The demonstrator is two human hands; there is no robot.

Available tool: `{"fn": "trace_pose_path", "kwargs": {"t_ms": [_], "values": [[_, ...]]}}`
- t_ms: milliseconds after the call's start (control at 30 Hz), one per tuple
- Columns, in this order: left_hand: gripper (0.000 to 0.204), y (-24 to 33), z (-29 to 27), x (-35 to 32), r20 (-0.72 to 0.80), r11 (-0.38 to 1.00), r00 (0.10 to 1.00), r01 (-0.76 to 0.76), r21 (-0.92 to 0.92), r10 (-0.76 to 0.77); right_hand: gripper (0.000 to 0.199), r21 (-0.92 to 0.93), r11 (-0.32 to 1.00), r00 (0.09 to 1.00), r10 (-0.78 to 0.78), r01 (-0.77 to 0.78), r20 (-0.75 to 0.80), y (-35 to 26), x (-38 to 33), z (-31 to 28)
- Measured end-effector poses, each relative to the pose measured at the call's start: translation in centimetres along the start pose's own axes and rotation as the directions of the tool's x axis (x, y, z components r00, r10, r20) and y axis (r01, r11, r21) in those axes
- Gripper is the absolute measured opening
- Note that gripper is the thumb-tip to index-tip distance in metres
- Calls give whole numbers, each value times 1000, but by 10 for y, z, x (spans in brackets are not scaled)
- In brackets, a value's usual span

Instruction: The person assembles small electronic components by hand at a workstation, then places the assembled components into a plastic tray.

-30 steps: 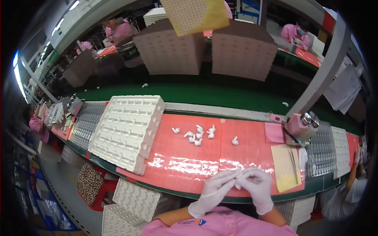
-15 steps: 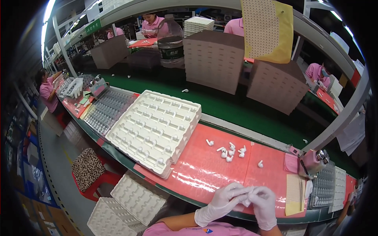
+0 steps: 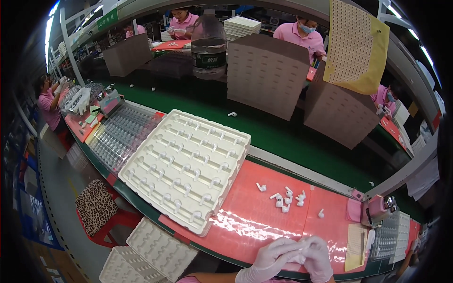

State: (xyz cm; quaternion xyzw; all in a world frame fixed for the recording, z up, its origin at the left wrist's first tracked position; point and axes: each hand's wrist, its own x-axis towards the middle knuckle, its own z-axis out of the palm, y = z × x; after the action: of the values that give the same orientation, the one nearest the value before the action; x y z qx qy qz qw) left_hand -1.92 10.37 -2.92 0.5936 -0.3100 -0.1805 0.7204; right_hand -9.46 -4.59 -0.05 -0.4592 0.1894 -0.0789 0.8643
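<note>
Lying beyond left hand (image 3: 270, 257) and right hand (image 3: 318, 260): loose white earpieces (image 3: 288, 200) on the red mat (image 3: 255, 207).
Gloved fingertips (image 3: 296, 247): together, meeting; cannot tell what they clamp.
White tray (image 3: 184, 165): left of left hand, farther out.
Patterned sheet (image 3: 353, 243): right of right hand.

Under the white-gloved right hand (image 3: 315, 258), the flat red plastic mat (image 3: 245, 188) shines. Beyond lie smooth, stemmed white plastic earbuds (image 3: 286, 209); leftward, a matt, rectangular cream plastic tray (image 3: 241, 138).

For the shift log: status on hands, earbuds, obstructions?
White-gloved left hand, white-gloved right hand: meeting, any held item indistinct. Small white stemmed earbuds loose beyond, on glossy red mat. Cream plastic tray off left, not blocking.
</note>
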Motion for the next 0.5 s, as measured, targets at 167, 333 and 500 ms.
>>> {"fn": "trace_pose_path", "kwargs": {"t_ms": [167,333,500], "values": [[22,9,-1,2,-14,999,999,42,-7,-42,11,-43,998,997,-37,34,-62,2,-2,5],[22,25,8,3,-73,992,990,122,-39,-124,11,-122,992,998,6,-13,-59,-5,-5,3],[22,30,6,5,16,991,991,132,26,-132,9,-168,985,992,-55,35,-115,-9,-10,9]]}}
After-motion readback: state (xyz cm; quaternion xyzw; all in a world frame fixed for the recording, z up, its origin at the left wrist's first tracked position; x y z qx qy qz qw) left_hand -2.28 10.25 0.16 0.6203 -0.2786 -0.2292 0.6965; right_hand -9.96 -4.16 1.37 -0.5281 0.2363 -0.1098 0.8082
